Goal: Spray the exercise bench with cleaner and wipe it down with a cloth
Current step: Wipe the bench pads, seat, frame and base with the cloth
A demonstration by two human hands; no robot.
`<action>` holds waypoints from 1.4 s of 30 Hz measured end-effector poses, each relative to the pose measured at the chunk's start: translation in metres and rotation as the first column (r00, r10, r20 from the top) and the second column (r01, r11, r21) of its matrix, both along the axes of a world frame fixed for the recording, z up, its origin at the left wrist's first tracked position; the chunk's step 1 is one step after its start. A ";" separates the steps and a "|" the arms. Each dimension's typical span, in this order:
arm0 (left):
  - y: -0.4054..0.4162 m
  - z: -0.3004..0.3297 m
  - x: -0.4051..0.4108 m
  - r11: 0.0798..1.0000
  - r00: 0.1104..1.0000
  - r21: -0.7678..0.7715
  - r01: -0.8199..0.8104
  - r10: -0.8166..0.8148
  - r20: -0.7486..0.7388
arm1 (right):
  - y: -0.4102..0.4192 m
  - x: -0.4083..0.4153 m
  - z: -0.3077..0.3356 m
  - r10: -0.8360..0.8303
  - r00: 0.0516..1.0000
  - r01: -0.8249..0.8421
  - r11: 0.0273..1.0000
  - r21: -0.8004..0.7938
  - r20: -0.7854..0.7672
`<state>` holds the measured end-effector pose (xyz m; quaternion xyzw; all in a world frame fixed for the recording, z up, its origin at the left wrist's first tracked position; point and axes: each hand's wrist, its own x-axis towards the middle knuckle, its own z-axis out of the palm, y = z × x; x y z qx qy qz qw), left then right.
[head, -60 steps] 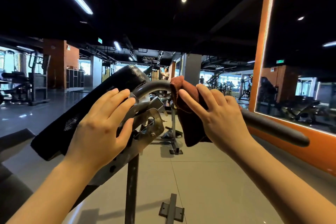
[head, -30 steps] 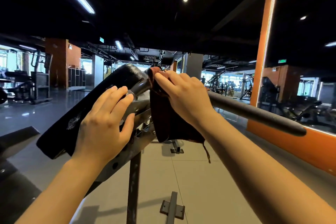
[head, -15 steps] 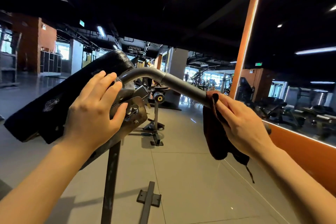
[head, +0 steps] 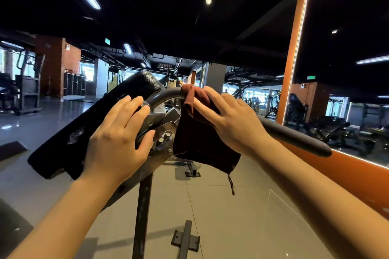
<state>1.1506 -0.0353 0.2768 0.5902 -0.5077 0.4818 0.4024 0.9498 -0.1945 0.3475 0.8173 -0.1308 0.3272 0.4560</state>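
Right fingers: the fingers [head: 202,109] of the right hand [head: 235,124] lie spread and bent over the cloth [head: 200,139], pressing it around the bar; the thumb is hidden under the hand, so I cannot tell if it closes below the bar.
Left fingers: the fingers [head: 126,111] of the left hand [head: 115,143] are straight and a little apart, lying flat on the edge of the pad and the metal joint; the thumb [head: 145,141] rests on the bracket.
Cloth: dark brown-red, wrapped over the bend of the bar, the rest hanging down freely; a thin thread hangs from its lower corner.
Bar: the grey bar [head: 294,136] goes from the joint to the right and down; the middle part is covered by the right hand and the cloth.
Bench pad: the black pad [head: 88,124] of the exercise bench is tilted, high end at the joint; its lower left end is partly in shadow.
Bracket: the metal bracket [head: 164,132] with bolts is half hidden by the left hand.
Post: the dark post [head: 143,212] below is cut off by the lower edge.
Writing: a pale mark on the pad's side is too blurred to read; the green signs in the mirror [head: 345,69] and on the ceiling cannot be read.
Background: other gym machines on the grey tiled floor [head: 231,227], too dim to name.
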 end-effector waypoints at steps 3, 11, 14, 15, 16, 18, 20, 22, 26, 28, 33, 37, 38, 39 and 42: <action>-0.003 -0.002 -0.007 1.000 0.999 -0.008 0.007 -0.008 -0.031 | -0.015 -0.041 -0.018 0.016 1.000 -0.016 0.999 -0.040 0.003; -0.010 -0.004 -0.015 1.000 0.999 0.004 0.020 -0.020 -0.047 | -0.040 -0.129 -0.069 -0.152 0.987 0.154 0.987 -0.040 0.058; -0.011 -0.004 -0.016 0.999 0.999 -0.019 0.026 -0.027 -0.034 | -0.035 -0.125 -0.074 -0.148 0.980 0.143 0.989 0.050 0.132; -0.011 -0.004 -0.016 0.999 0.999 -0.028 0.029 -0.030 -0.037 | -0.030 -0.114 -0.073 -0.141 0.974 0.125 0.988 0.095 0.178; -0.011 -0.003 -0.016 0.999 0.998 -0.036 0.032 -0.033 -0.044 | -0.025 -0.101 -0.071 -0.133 0.963 0.102 0.985 0.139 0.234; -0.009 -0.003 -0.015 0.998 0.998 -0.045 0.032 -0.035 -0.053 | -0.013 -0.070 -0.064 -0.126 0.928 0.060 0.979 0.193 0.350; -0.007 -0.003 -0.011 0.998 0.998 -0.046 0.030 -0.032 -0.053 | -0.003 -0.035 -0.053 -0.137 0.899 0.051 0.976 0.210 0.417; -0.005 -0.003 -0.008 0.999 0.999 -0.040 0.028 -0.030 -0.043 | 0.007 0.004 -0.041 -0.122 0.897 0.033 0.977 0.210 0.425; -0.002 -0.002 -0.004 1.000 1.000 -0.005 0.011 -0.011 -0.008 | 0.029 0.069 -0.026 -0.097 0.941 0.041 0.984 0.175 0.324; 0.001 -0.002 0.000 1.000 1.000 0.016 0.011 -0.011 -0.006 | 0.032 0.074 -0.021 -0.093 0.957 0.051 0.986 0.156 0.276; 0.002 -0.003 0.003 0.999 0.999 0.040 0.034 -0.034 -0.013 | 0.014 0.025 -0.026 -0.013 0.976 0.002 0.999 0.052 0.217; -0.002 -0.006 -0.006 0.999 0.996 0.022 0.042 -0.040 -0.082 | 0.005 -0.034 -0.046 -0.047 0.955 0.001 0.988 0.155 0.293; -0.002 -0.006 -0.009 0.999 0.994 0.027 0.037 -0.034 -0.105 | 0.002 -0.051 -0.052 -0.077 0.947 0.015 0.980 0.198 0.311; -0.003 -0.007 -0.014 0.999 0.992 0.038 0.030 -0.025 -0.123 | 0.000 -0.068 -0.059 -0.105 0.939 0.025 0.970 0.240 0.326; -0.007 -0.016 -0.039 0.997 0.993 0.045 0.067 -0.062 -0.103 | -0.002 -0.114 -0.080 -0.170 0.920 0.042 0.939 0.342 0.353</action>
